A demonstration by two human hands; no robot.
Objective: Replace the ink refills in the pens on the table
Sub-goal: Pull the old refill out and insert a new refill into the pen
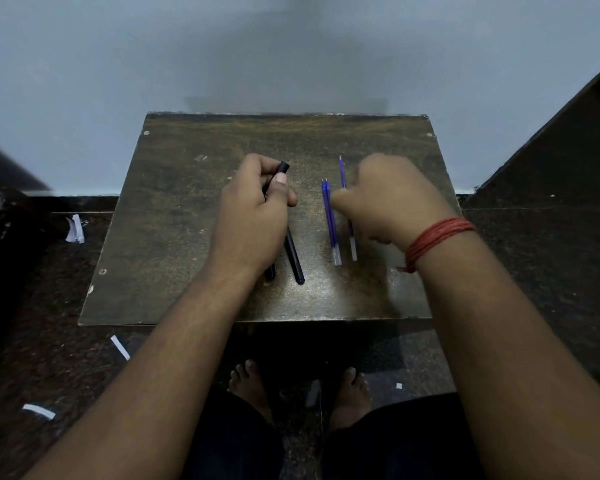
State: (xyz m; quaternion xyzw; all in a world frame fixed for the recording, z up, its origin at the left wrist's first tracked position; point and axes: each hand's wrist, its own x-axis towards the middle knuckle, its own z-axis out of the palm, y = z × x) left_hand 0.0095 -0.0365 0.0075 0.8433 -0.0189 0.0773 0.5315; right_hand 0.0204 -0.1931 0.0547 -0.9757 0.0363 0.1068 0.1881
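My left hand [253,216] is closed around a black pen [283,167], whose end sticks out above my thumb. A second black pen [295,259] lies on the small wooden table [174,209], partly under that hand. Another dark pen end [270,272] shows below my left wrist; I cannot tell whether it belongs to the held pen. Two blue refills [331,223] lie side by side at centre right. A third blue refill [342,173] lies just right of them, its middle hidden by my blurred right hand [388,199]. That hand hovers over it with curled fingers; its grip is unclear.
The table stands against a pale blue wall [291,57]. Dark floor surrounds it, with white paper scraps [75,230] at the left and a strip [120,347] near the front corner. My bare feet [250,386] are under the table's front edge. A red thread band [437,237] circles my right wrist.
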